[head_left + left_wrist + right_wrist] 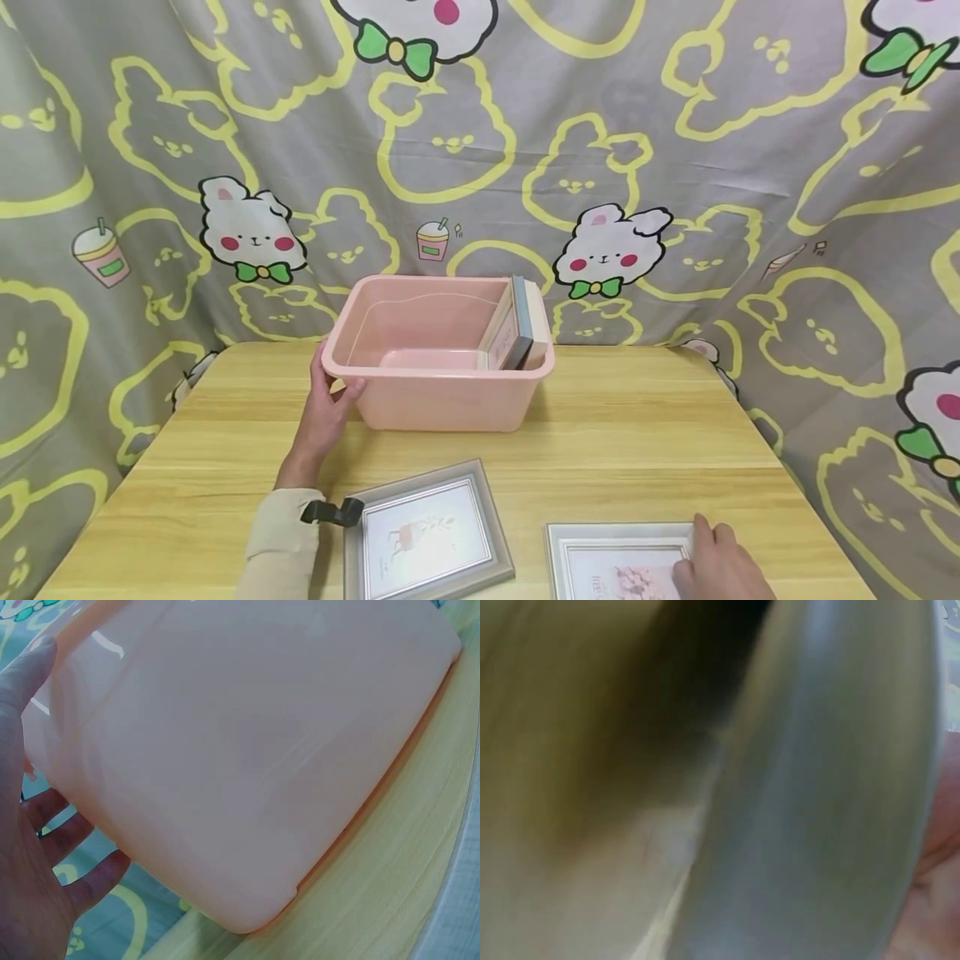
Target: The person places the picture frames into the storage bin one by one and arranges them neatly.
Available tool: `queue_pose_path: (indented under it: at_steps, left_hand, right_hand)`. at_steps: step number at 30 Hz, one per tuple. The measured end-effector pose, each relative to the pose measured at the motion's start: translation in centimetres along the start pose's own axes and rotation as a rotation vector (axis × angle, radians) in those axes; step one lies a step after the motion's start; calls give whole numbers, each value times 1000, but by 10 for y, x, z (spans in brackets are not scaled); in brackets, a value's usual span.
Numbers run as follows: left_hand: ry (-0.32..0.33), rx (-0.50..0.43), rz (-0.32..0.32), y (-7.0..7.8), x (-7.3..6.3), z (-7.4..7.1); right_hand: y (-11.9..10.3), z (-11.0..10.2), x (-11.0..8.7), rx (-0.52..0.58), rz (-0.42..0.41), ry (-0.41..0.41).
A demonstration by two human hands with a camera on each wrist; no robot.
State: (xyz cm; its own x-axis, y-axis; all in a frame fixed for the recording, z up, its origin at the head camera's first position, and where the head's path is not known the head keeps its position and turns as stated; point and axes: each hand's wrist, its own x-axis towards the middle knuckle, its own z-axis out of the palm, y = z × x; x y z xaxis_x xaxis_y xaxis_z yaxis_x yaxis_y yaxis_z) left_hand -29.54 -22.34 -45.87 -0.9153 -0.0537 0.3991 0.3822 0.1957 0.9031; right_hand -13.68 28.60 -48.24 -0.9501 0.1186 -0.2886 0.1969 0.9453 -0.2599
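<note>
A pink plastic bin [442,404] stands upright on the table, with several picture frames [517,329] leaning inside its right end. My left hand [327,417] holds the bin's rim at the front left corner; in the left wrist view the thumb [34,671] lies over the rim and the other fingers reach round the side. At the lower right, my right hand [723,562] grips the right edge of a white picture frame [558,554], whose lower part falls outside the head view. Close up and blurred, the frame's edge [817,810] fills much of the right wrist view.
Beside my left forearm, a grey picture frame [491,525] with a deer print lies face up, tilted to the table's edges. The wooden table [637,433] meets a grey patterned curtain [480,242] behind the bin, and more curtain hangs at both sides.
</note>
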Motion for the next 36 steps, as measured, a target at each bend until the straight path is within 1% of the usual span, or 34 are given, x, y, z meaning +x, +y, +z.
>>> queue_pose_path:
  at_steps: [5, 11, 16, 18, 25, 28, 31, 36]
  left_hand:
    - [12, -3, -12, 0, 0, 1]
    - [7, 1, -10, 0, 0, 1]
    - [2, 0, -14, -1, -1, 1]
    - [2, 1, -14, -1, -1, 2]
    - [6, 8, -6, 1, -1, 1]
    - [6, 7, -1, 1, -1, 1]
    - [4, 8, -1, 1, -1, 1]
    - [3, 6, -4, 0, 0, 1]
  right_hand:
    - [-1, -3, 0, 18, 9, 21]
    - [0, -13, -1, 13, 15, 65]
    - [1, -21, -1, 41, 28, 30]
    - [1, -24, -1, 70, 32, 17]
    - [7, -29, 0, 168, -42, -9]
    - [8, -30, 0, 215, -45, -35]
    - [6, -31, -1, 241, -37, -38]
    - [2, -35, -4, 244, -32, -22]
